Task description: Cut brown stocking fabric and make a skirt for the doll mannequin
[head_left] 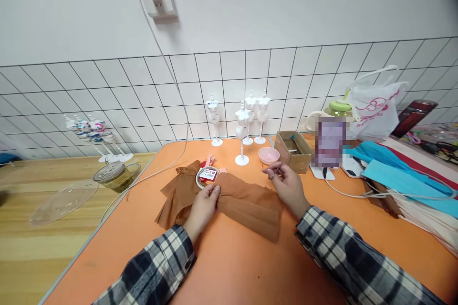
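My left hand (203,208) pinches the edge of a brown piece of cloth (246,205), which has gathered folds and spreads to the right over the orange table. My right hand (288,187) is raised just above the cloth's right end, thumb and fingers pinched together. Something thin may stick out at its fingertips, too small to make out. A second brown gathered cloth (179,195) lies left of my left hand. Behind that hand are a coiled white cable (198,178) and a red-and-white label (208,175).
Small white dress forms (242,124) stand at the back, near a pink bowl (268,155) and a cardboard box (303,159). At right are a propped phone (331,143), blue cloth (390,181) and a plastic bag (375,109). A lidded glass cup (113,176) stands at left.
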The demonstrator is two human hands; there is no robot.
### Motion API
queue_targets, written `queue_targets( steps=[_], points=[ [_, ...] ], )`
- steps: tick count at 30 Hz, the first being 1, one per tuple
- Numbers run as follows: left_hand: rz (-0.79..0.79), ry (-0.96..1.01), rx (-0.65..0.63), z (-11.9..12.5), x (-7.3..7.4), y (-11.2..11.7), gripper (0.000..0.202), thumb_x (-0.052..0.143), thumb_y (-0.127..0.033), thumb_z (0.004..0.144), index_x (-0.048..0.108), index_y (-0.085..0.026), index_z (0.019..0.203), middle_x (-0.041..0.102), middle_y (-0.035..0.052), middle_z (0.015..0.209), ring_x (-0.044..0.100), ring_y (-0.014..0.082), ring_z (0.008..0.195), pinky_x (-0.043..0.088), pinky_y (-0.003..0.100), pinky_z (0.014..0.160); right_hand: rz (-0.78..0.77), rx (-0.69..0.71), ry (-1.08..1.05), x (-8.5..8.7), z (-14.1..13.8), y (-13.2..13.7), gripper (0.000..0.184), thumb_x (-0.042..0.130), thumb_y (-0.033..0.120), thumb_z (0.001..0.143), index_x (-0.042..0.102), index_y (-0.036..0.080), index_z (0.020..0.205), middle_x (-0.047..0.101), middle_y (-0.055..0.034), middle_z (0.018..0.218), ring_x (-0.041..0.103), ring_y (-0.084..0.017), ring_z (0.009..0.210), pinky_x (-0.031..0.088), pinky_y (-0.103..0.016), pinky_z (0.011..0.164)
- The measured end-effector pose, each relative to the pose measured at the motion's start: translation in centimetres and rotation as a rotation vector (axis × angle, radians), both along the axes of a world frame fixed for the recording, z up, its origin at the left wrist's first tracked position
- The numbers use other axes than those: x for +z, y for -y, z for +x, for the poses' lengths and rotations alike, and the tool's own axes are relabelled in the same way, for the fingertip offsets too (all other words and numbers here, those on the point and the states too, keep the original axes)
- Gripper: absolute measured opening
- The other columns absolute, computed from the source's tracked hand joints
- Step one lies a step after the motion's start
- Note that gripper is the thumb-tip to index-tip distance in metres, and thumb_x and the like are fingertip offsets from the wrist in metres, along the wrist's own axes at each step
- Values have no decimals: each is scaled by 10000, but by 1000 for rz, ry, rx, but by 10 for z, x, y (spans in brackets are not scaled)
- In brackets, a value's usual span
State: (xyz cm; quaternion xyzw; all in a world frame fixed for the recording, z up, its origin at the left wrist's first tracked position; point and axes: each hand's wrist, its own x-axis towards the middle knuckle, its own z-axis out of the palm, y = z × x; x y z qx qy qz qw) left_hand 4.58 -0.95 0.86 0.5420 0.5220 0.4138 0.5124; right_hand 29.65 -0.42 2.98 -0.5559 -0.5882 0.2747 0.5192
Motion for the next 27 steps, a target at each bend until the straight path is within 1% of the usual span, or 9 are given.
queue_targets(
  steps=[2,5,9,11,13,16,19,22,27],
  points=[
    [20,-40,-4,-2,-1,-2,397,460,-497,896,636,-165,1023,704,60,864,650,222,746,518,338,670,150,11,204,6,0,13,206,547,373,884,642,210,966,699,-68,958,617,-168,763,475,-303,728],
    [262,-331,-102,-2,2,3,382,476,-468,903,691,-158,962,701,87,933,640,252,888,508,377,809,120,299,473,6,-11,27,225,567,330,882,655,207,1049,698,-69,1020,631,-199,906,474,-330,824],
    [651,-852,-69,-9,14,8,402,505,-395,915,611,-230,1265,629,106,1210,555,284,1120,429,447,976,17,605,719,-6,-23,30,641,760,505,699,589,193,1233,657,-104,1183,592,-282,1085,451,-413,924],
    [687,-1039,-87,-16,18,6,404,423,-365,959,567,-273,1325,577,100,1328,497,297,1223,376,510,1031,30,701,780,-10,-24,31,723,776,528,672,556,201,1278,592,-109,1309,524,-306,1205,388,-458,1012],
    [629,-1171,-204,-23,17,1,423,395,-401,967,520,-337,1367,444,63,1489,364,348,1357,275,634,1069,53,754,808,-10,-24,32,706,763,525,691,545,216,1287,514,-94,1410,428,-315,1312,295,-496,1086],
    [485,-1225,-374,-32,13,-10,479,310,-484,978,374,-407,1447,255,-2,1593,197,381,1444,188,748,1041,88,774,822,-3,-23,35,650,750,522,710,560,229,1258,481,-74,1444,377,-301,1351,271,-484,1098],
    [426,-1202,-403,-42,9,-27,497,202,-508,991,307,-423,1469,210,-28,1602,159,339,1466,158,740,1058,86,749,848,4,-25,37,570,738,525,727,608,208,1183,613,-94,1283,501,-275,1217,372,-422,1004],
    [422,-1217,-361,-50,6,-45,518,242,-538,977,310,-405,1473,207,-4,1604,164,347,1464,145,719,1073,63,738,898,6,-26,38,530,732,519,741,631,206,1157,676,-99,1157,530,-281,1168,390,-432,967],
    [709,-1247,-121,-51,10,-42,494,489,-415,923,486,-304,1404,366,66,1545,215,376,1438,98,640,1130,77,816,894,-1,-26,38,569,689,454,808,534,239,1312,556,-60,1377,294,-290,1408,158,-572,1128]
  ],
)
